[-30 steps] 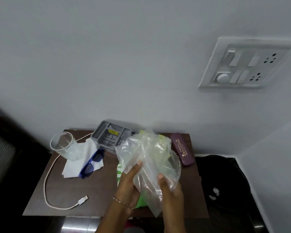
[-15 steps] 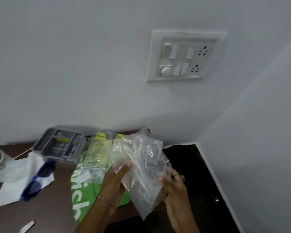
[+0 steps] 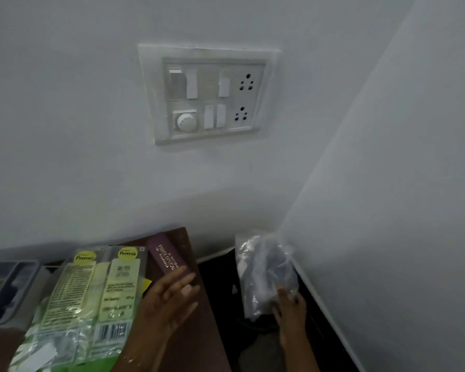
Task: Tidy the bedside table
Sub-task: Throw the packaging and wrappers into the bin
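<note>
Right of the table, over the dark floor space [image 3: 220, 304]: pinches the lower part of the crumpled clear plastic bag [image 3: 263, 267] in curled fingers [image 3: 282, 295] of the right hand [image 3: 290, 315], close to the corner wall. Spreads the left hand [image 3: 167, 299] loosely, fingers straight and holding nothing, just above the table edge beside the maroon spectacle case [image 3: 165, 257].

Leaves plenty undone, at a guess: Premia packets [image 3: 91, 285] lying across a green bag [image 3: 59, 367] on the bedside table [image 3: 193, 331], grey organiser tray [image 3: 8, 285] at far left, case not put away. Counts one piece of litter as nearly dealt with, not yet dropped.

Differs from half a second ago: then gripped the bag in both hands above the table edge. Now carries it one-handed, clear of the table, left hand let go. Shows the view swung rightward, with glass, tissue and sunglasses out of frame.
</note>
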Available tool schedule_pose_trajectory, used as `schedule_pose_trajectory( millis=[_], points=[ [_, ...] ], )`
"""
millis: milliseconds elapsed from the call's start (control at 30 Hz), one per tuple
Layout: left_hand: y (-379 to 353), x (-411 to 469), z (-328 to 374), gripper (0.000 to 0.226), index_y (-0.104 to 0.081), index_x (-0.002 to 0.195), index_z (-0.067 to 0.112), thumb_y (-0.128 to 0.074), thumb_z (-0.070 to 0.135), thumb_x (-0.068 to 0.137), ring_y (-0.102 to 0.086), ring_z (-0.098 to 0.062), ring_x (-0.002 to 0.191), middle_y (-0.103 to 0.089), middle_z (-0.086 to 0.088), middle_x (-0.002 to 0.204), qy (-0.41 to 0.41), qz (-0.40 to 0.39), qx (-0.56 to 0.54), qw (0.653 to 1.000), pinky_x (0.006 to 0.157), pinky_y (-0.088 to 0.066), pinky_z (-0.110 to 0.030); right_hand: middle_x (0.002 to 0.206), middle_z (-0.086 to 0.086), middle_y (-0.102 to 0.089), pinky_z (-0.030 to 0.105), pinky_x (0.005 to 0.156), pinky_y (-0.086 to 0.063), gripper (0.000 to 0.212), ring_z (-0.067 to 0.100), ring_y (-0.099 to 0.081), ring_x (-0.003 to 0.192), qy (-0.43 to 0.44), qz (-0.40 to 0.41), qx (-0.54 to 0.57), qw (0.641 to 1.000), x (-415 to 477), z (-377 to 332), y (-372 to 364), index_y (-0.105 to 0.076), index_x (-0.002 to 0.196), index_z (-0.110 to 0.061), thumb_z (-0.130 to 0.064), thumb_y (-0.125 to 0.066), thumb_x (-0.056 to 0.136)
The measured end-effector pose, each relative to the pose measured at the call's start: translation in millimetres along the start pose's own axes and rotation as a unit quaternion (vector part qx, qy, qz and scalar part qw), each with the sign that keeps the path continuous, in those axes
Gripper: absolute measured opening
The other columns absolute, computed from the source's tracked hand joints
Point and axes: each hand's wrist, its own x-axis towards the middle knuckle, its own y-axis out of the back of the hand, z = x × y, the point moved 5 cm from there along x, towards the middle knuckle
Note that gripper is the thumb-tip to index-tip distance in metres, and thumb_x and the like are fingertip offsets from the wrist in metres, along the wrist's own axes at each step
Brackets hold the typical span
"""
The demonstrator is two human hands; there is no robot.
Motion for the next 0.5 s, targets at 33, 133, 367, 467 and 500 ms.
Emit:
schedule_pose_trajectory(
  millis=[33, 133, 367, 467, 500],
  points=[
    [10, -4, 0, 0.100, -0.062, 0.105, 0.020, -0.091, 0.047, 0.013, -0.071, -0.013, 0.084, -0.074, 0.001, 0.101, 0.000, 0.008, 0.013, 1.000, 0.065, -0.058, -0.025, 0.114, 0.023, -0.061, 0.037, 0.069, -0.053, 0.036, 0.029, -0.062, 0.084, -0.030, 0.036, -0.051, 0.998, 15, 19, 6, -0.059, 0.107, -0.004, -0.025, -0.071, 0.081],
    [41, -16, 3, 0.055, -0.063, 0.101, 0.022, -0.085, 0.025, 0.050, -0.072, -0.008, 0.076, -0.073, 0.000, 0.101, 0.001, 0.042, 0.030, 0.999, 0.059, -0.057, -0.021, 0.129, 0.026, -0.053, 0.051, 0.095, -0.047, 0.074, 0.041, -0.054, 0.112, -0.096, 0.128, -0.221, 0.962, 46, 73, 37, -0.052, 0.124, 0.004, -0.046, -0.073, 0.074],
    [99, -46, 12, 0.026, -0.061, 0.097, 0.022, -0.043, 0.004, 0.093, -0.070, -0.002, 0.066, -0.074, 0.012, 0.080, 0.012, 0.151, 0.047, 0.987, 0.057, -0.054, -0.016, 0.109, 0.026, -0.065, 0.045, 0.090, -0.048, 0.041, 0.041, -0.061, 0.096, -0.103, 0.175, -0.186, 0.961, 13, 80, 36, -0.064, 0.103, 0.011, -0.026, -0.061, 0.086],
    [127, -61, 16, 0.025, -0.062, 0.099, 0.023, -0.045, 0.006, 0.092, -0.071, -0.005, 0.073, -0.074, 0.011, 0.083, -0.011, 0.193, 0.063, 0.979, 0.067, -0.057, -0.024, 0.090, 0.019, -0.067, 0.035, 0.075, -0.045, 0.024, 0.028, -0.056, 0.079, -0.030, 0.154, -0.149, 0.976, -16, 64, 11, -0.065, 0.084, 0.008, -0.015, -0.057, 0.086],
    [136, -66, 17, 0.024, -0.062, 0.102, 0.022, -0.047, 0.007, 0.092, -0.070, -0.008, 0.078, -0.073, 0.009, 0.088, -0.017, 0.213, 0.072, 0.974, 0.071, -0.054, -0.027, 0.086, 0.018, -0.064, 0.033, 0.073, -0.042, 0.020, 0.027, -0.054, 0.079, 0.004, 0.142, -0.147, 0.979, -30, 55, -2, -0.064, 0.082, 0.006, -0.010, -0.054, 0.088]
  ],
)
